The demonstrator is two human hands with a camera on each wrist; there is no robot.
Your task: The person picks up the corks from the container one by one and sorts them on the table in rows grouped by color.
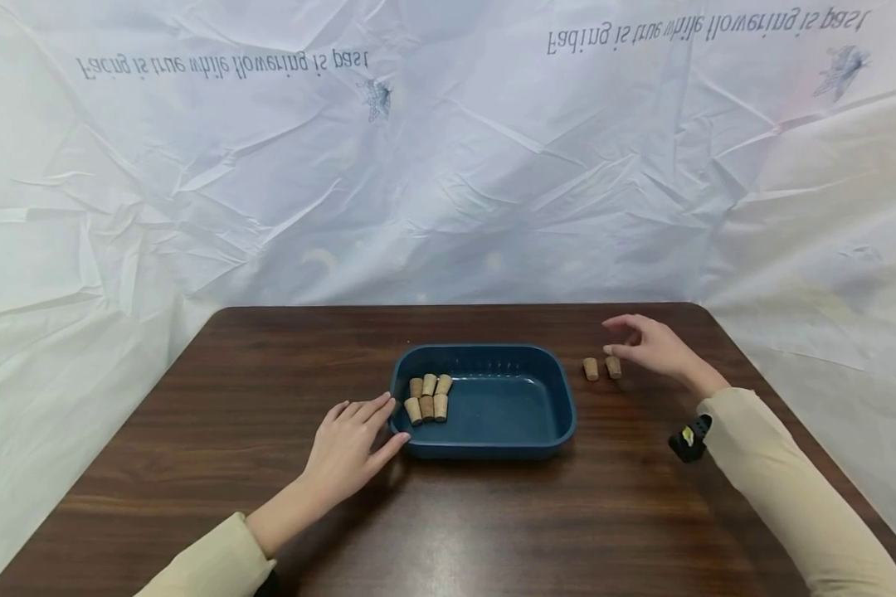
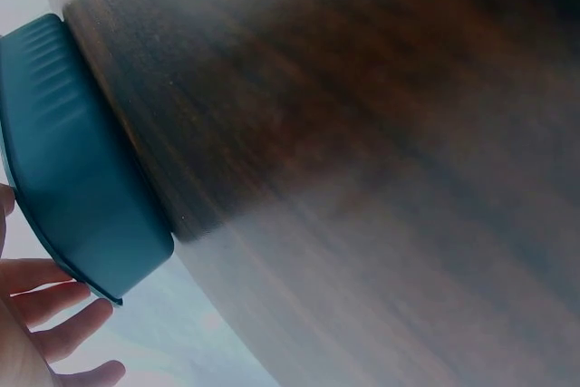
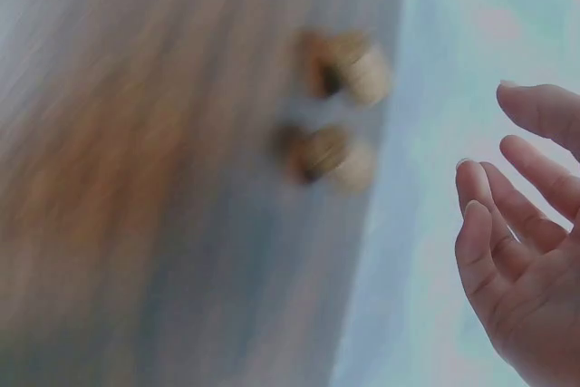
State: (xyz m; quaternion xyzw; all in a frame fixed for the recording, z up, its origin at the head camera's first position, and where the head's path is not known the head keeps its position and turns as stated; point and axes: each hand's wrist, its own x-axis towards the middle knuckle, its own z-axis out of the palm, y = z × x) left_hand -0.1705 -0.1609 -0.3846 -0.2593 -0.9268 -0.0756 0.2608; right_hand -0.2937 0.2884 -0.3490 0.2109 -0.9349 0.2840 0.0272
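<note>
A dark blue rectangular tray [image 1: 504, 410] stands on the table, with several tapered cork stoppers [image 1: 428, 408] in two rows at its left end. My left hand [image 1: 349, 444] rests at the tray's left edge, its fingers extended along the rim. In the left wrist view, the fingers [image 2: 63, 328] spread beside the tray's wall [image 2: 86, 165]. Right of the tray, two cork stoppers stand side by side: one nearer [image 1: 591, 369] and one farther right [image 1: 614, 367]. Just above the right one hovers my right hand [image 1: 655, 347], fingers loosely bent, thumb apart, holding nothing.
The brown wood-grain table [image 1: 463, 514] reaches back to a white hanging sheet [image 1: 448, 182] with printed lettering, which also encloses both sides. A black device [image 1: 690, 439] is strapped at the right wrist, below the sleeve.
</note>
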